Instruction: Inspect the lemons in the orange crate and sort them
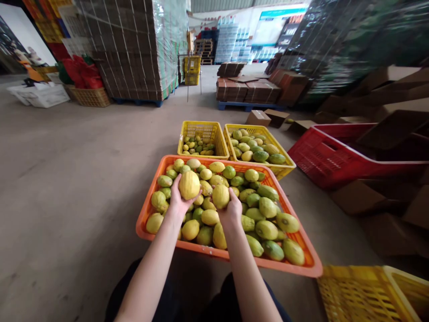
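Note:
My left hand (178,202) is wrapped round a round yellow papaya (189,185), raised above the orange crate. A smaller yellow-green papaya (220,197) is gripped in my right hand (232,209), a little lower and to the right. Under both hands lies the wide orange crate (284,266), filled with many green and yellow papayas (267,230). The two held fruits are apart from each other. Some fingers are hidden behind the fruits.
Beyond the orange crate stand a yellow crate (225,157) with small papayas and another yellow crate (290,168) with larger ones. A red crate (318,163) with cardboard is at right, a yellow crate (351,290) at lower right. Wrapped stacks (130,49) stand behind on pallets.

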`<state>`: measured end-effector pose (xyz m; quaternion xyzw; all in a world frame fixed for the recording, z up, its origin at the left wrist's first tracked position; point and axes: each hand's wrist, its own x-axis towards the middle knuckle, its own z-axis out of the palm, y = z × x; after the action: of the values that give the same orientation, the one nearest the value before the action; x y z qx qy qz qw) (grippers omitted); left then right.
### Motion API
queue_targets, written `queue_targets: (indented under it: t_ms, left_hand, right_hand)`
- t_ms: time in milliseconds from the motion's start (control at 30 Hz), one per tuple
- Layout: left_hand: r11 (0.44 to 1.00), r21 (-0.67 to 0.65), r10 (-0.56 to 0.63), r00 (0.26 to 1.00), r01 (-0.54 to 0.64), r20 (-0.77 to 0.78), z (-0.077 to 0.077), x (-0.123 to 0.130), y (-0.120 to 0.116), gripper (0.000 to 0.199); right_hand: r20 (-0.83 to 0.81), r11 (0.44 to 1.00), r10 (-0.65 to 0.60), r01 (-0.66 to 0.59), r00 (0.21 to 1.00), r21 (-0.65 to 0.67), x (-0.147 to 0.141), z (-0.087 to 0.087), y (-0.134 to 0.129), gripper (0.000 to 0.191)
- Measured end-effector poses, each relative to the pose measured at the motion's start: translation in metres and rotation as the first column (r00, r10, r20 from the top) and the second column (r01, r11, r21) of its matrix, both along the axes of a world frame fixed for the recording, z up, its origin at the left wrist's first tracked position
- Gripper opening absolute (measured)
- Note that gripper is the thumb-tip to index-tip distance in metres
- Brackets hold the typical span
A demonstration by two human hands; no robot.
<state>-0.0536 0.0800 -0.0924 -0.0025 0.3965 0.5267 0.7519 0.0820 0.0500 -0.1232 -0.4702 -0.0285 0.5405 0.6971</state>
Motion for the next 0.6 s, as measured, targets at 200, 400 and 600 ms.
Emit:
queue_targets:
  t_ms: [200,400,600]
  left_hand:
    - [1.0,0.022,-0.007,1.0,0.006,0.03,0.0024,-0.007,0.003,0.034]
    - [0.992,0.023,0.122,0.993,-0.122,0.003,0.0063,-0.0066,0.0071,0.03]
    - [0.996,0.079,0.034,0.999,-0.037,0.035,0.0105,-0.0014,0.0015,0.036]
  right_hand:
    - [0.055,0.999,0.028,-0.029,0.998,0.023,-0.0025,-0.0014,-0.0006,0.036]
    - [0.085,0.987,0.099,-0.108,0.991,0.115,-0.0055,0.0046,-0.0052,0.043]
    - [0.108,0.986,0.112,-0.124,0.988,0.114,-0.0103,0.0053,-0.0066,0.04]
